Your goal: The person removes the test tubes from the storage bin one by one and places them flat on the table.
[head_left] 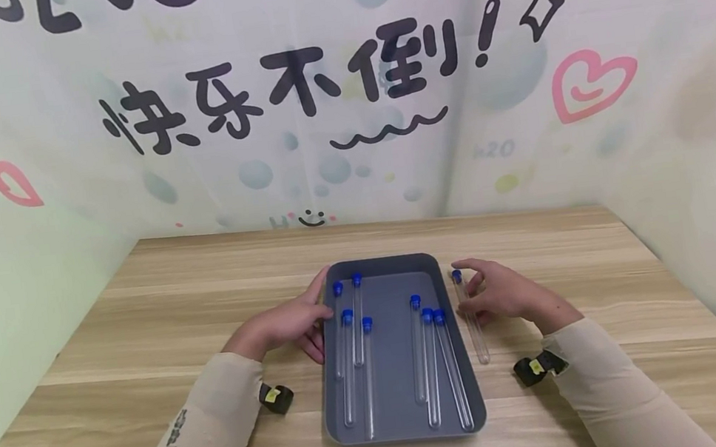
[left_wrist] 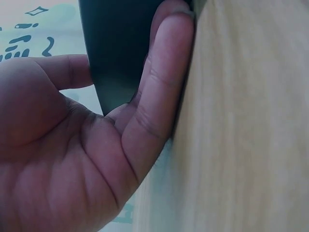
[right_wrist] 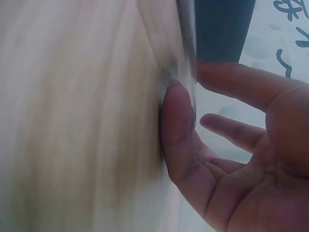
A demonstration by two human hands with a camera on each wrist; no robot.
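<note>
Holding four capped tubes (head_left: 349, 374) along its left side and three more tubes (head_left: 431, 371) along its right, the gray tray (head_left: 394, 368) stands on the table (head_left: 291, 440). Just outside the tray's right wall, the right hand (head_left: 503, 291) pinches a loose tube (head_left: 476, 336); the left hand (head_left: 292, 321) clamps the tray's left wall. Step in hand, as judged: handling that tube, direction undetermined. Next move likely calls for steady support and clearance from the tray's rim.

indoor, booth-like setting: wood-grain tabletop (head_left: 174, 306) walled in by creased, doodle-printed backdrop (head_left: 346, 124)
</note>
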